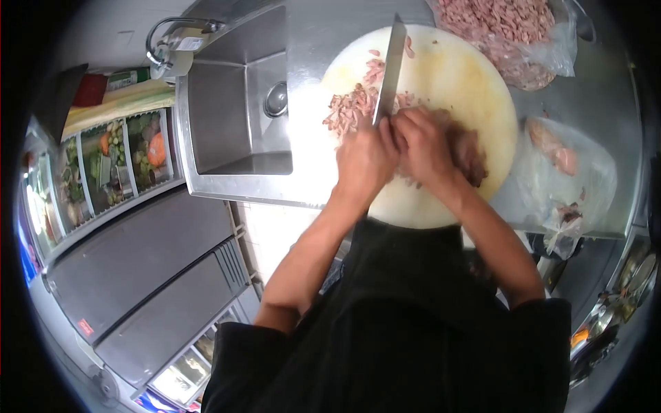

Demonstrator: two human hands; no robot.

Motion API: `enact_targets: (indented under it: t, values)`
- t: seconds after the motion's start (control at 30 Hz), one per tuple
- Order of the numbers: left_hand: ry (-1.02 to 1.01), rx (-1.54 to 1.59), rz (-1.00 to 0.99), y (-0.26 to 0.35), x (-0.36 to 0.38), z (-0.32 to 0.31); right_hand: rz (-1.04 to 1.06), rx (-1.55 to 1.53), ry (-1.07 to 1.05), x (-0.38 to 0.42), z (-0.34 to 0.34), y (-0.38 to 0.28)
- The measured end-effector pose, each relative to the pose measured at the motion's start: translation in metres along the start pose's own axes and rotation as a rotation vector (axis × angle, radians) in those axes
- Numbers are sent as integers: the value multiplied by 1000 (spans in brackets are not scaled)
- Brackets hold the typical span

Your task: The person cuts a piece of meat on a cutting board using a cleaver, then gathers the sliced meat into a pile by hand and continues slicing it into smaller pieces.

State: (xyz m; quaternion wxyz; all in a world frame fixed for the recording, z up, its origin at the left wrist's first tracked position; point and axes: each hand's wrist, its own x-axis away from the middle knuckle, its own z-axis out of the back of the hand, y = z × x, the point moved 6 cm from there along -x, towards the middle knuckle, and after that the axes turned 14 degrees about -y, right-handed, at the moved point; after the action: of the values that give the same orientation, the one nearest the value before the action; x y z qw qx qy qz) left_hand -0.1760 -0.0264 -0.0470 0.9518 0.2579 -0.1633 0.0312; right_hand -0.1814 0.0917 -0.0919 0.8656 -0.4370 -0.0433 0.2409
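My left hand point(365, 160) is closed round the handle of a large kitchen knife point(391, 69). The blade points away from me over a round white cutting board point(492, 89). Right beside it, my right hand point(421, 143) presses with bent fingers on a piece of brownish-pink meat point(469, 155), partly hidden under the hand. Small chopped meat pieces point(352, 109) lie to the left of the blade, with a few more near its tip. The knife's edge close to my fingers is hidden.
A steel sink point(241, 124) with a faucet point(155, 41) is at left. At the back right sits a plastic bag of chopped meat point(506, 34). Another clear bag point(585, 165) with a meat piece lies right of the board. Vegetable trays point(110, 165) stand far left.
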Motion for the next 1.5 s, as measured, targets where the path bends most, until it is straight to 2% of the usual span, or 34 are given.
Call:
enact_targets:
  t: [0.13, 0.2, 0.3, 0.4, 0.47, 0.5, 0.6, 0.73, 0.8, 0.87, 0.97, 1.07, 1.17, 1.3, 1.43, 1.5]
  values:
    - [-40, 27, -28, 6, -1, 20, -5, -8, 45, 0, 7, -3]
    - [-131, 46, 9, -1, 39, 25, 7, -23, 72, 2, 5, -2]
    - [-127, -47, 109, -19, 83, 5, 47, 9, 95, 3, 6, -5]
    - [-37, -22, 106, -9, 54, -7, 54, -1, 106, 2, 3, -4]
    - [4, 16, 9, 1, 11, 1, 48, -10, 69, 0, 1, -6]
    - [-16, 35, 52, 0, -2, 4, 44, -7, 56, -1, 3, -7]
    - [-19, 158, 12, 4, 4, 24, 19, -23, 72, -8, 19, -8]
    - [-72, 286, 199, -30, 44, 38, 66, 19, 154, -41, 55, 0]
    - [-83, 366, 285, -38, 62, 45, 55, 227, 178, -74, 64, 29]
    - [-93, 404, 320, -45, 76, 46, 59, 318, 125, -94, 59, 61]
    - [-95, 459, 329, -67, 94, 38, 76, 326, -53, -76, 45, 67]
    - [-127, 490, 408, -76, 107, 36, 3, 108, -357, -28, 45, 44]
    - [-115, 467, 361, -86, 111, 32, 16, 178, -406, 9, 45, 6]
    - [-177, 403, 297, -76, 104, 38, -90, 476, -218, 30, 18, -16]
    - [-213, 374, 166, -53, 90, 45, -268, 537, -213, 25, -5, -30]
    - [-232, 349, 121, -49, 83, 45, -278, 546, -153, 24, -12, -34]
